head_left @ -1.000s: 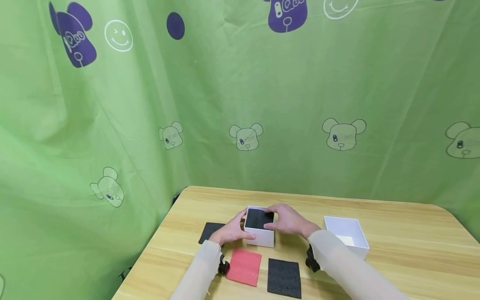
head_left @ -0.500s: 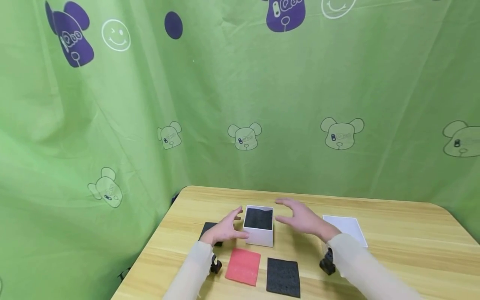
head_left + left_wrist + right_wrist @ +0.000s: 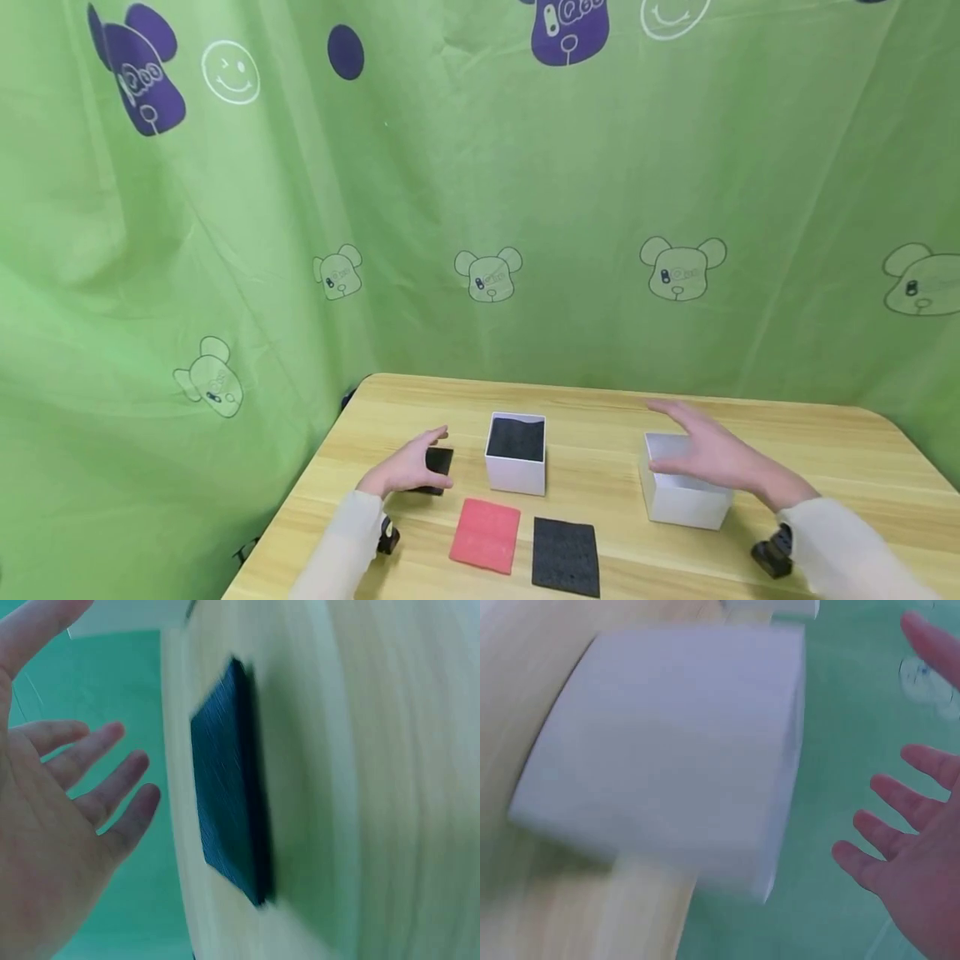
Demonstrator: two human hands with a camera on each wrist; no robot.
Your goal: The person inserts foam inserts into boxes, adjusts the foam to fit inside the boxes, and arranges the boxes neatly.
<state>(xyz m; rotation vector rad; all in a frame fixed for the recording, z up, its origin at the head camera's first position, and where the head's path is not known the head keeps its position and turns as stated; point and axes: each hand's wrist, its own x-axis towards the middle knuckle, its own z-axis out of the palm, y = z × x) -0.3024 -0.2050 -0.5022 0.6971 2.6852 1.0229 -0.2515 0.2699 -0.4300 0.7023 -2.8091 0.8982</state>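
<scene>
A white box [image 3: 516, 477] with a black foam pad [image 3: 517, 440] inside its open top stands near the middle of the table. To its left my left hand [image 3: 408, 467] hovers over another black foam pad [image 3: 439, 461], fingers spread and holding nothing. The left wrist view shows that dark pad [image 3: 225, 780] lying flat beside the hand [image 3: 60, 795]. On the right, my right hand [image 3: 708, 450] is over a second white box [image 3: 686, 504], also with an empty grasp. Seen from the right wrist, this box [image 3: 667, 750] is beside my spread fingers.
A red foam pad [image 3: 486, 536] and a black square pad [image 3: 566, 556] lie side by side at the front of the wooden table [image 3: 847, 475]. Behind the table hangs a green curtain [image 3: 570, 333] with bear prints.
Both hands have left the filled white box. The left one moved left to the black pad, the right one moved right to the other white box.
</scene>
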